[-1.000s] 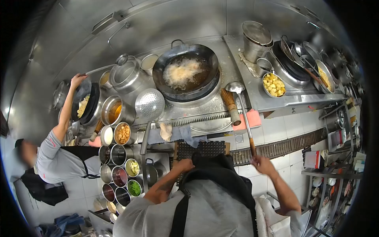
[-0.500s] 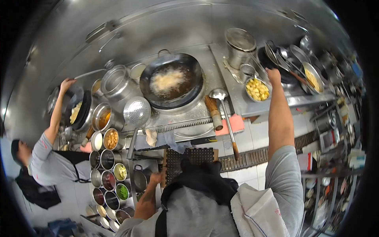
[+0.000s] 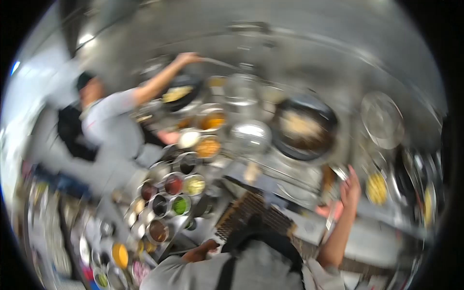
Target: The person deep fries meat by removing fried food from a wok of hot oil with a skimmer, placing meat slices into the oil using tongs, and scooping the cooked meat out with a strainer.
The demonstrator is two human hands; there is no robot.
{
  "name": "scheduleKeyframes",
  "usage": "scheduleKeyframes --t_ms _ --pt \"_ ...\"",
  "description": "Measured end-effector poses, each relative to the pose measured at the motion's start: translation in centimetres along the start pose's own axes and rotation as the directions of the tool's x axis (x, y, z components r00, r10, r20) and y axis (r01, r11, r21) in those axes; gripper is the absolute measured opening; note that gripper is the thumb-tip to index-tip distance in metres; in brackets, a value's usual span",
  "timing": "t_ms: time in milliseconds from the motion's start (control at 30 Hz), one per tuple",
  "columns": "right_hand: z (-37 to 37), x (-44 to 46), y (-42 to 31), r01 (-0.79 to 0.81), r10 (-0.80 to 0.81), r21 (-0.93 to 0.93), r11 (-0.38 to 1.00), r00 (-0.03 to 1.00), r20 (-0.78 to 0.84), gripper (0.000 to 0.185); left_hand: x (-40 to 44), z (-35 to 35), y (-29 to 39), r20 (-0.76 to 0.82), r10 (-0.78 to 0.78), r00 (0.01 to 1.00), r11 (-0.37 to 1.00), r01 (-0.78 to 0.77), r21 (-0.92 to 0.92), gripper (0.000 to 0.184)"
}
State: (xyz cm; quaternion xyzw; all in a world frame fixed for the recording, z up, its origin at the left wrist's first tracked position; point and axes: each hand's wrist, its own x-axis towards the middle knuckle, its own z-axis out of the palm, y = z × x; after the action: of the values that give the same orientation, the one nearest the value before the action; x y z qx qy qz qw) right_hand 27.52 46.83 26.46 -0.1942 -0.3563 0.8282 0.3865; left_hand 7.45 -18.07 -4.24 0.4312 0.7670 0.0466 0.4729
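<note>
My right hand (image 3: 351, 191) is raised beside the ladle (image 3: 339, 172), with a finger stretched out and nothing clearly visible in it; blur hides whether it touches the ladle. To its left is a black wok (image 3: 309, 149) with pale food frothing in dark oil. My left hand (image 3: 209, 246) hangs low by my body, near the black mat (image 3: 253, 212), its fingers smeared. A perforated skimmer (image 3: 250, 137) rests left of the wok.
A co-worker (image 3: 113, 116) at the left reaches over another wok with a long-handled ladle. Metal pots of ingredients, one with greens (image 3: 181, 205), stand between us. A bowl of yellow chunks (image 3: 376, 189) and a lidded pot (image 3: 382, 121) are at the right.
The view has swung left and is blurred. My right hand has come back from beside the bowl of yellow chunks to near the ladle. The co-worker still holds their ladle out.
</note>
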Motion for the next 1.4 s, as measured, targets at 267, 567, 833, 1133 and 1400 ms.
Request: scheduleKeyframes --t_ms 267,567,833,1133,1400 --pt "0.3 8.6 4.5 -0.004 -0.090 -0.338 0.941 0.961 -0.263 0.036 5.6 -12.6 7.2 -0.345 -0.349 0.871 0.809 0.094 -0.581 0.038" --pt "12.9 5.9 3.9 0.185 -0.266 -0.458 0.870 0.957 -0.119 0.028 -2.0 1.1 5.8 -0.406 -0.356 0.842 0.883 0.161 -0.440 0.025" --pt "6.6 9.0 3.5 -0.118 0.070 -0.613 0.781 0.992 -0.102 0.032 -10.4 13.5 2.5 -0.047 -0.370 0.928 0.850 0.318 -0.420 0.021" --pt "9.8 14.8 -2.9 -0.085 -0.055 -0.988 -0.126 0.995 -0.078 0.034 6.0 -3.3 2.0 -0.109 -0.301 0.947 0.659 0.124 -0.742 0.017" --pt "8.9 8.8 -4.0 -0.323 0.128 -0.942 0.089 0.942 -0.311 0.015 11.2 -14.2 7.5 -0.232 -0.332 0.914 0.469 -0.054 -0.881 0.025"
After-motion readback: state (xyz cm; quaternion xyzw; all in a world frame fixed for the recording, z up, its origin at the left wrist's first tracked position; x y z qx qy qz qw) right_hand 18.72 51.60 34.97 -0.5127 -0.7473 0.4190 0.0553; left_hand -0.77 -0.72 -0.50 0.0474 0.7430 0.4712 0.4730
